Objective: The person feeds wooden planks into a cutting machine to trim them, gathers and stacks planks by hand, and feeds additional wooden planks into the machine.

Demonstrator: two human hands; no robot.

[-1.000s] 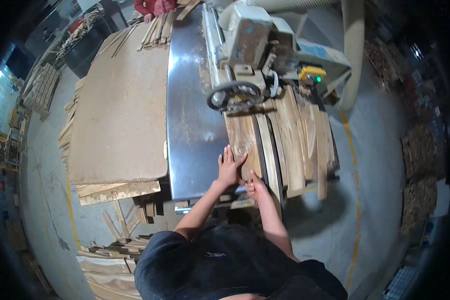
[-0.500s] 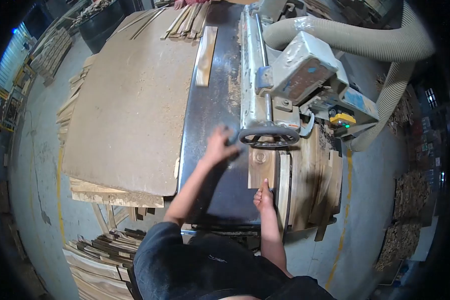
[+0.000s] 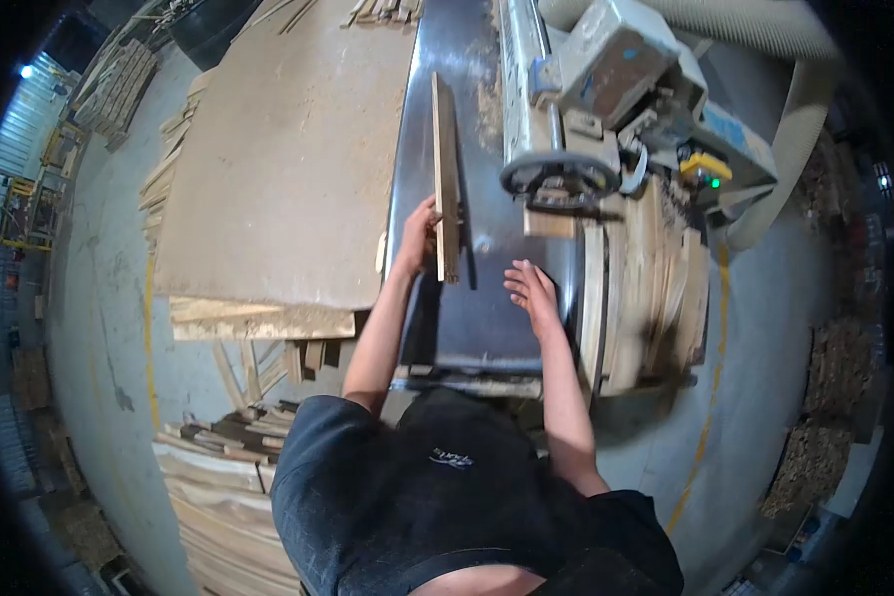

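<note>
My left hand [image 3: 419, 236] grips a long wooden board [image 3: 446, 179] by its left side, near the lower end. The board stands tipped on its edge above the dark metal machine table [image 3: 487, 328], with its narrow side facing up. To the right, my right hand [image 3: 534, 292] is open and apart from the board, fingers spread over the table. A second board [image 3: 549, 224] lies mostly beneath the machine's handwheel [image 3: 559, 179], only its near end showing.
A brown sheet-topped bench [image 3: 278, 169] stands on the left. Several boards [image 3: 646, 288] stack along the table's right side. The machine [image 3: 616, 60] with its ribbed hose [image 3: 735, 25] fills the upper right. More lumber [image 3: 219, 497] lies at lower left.
My left hand has taken hold of the board that lay flat farther up the table and tipped it on edge. My right hand has let go of the other board, which went farther under the machine.
</note>
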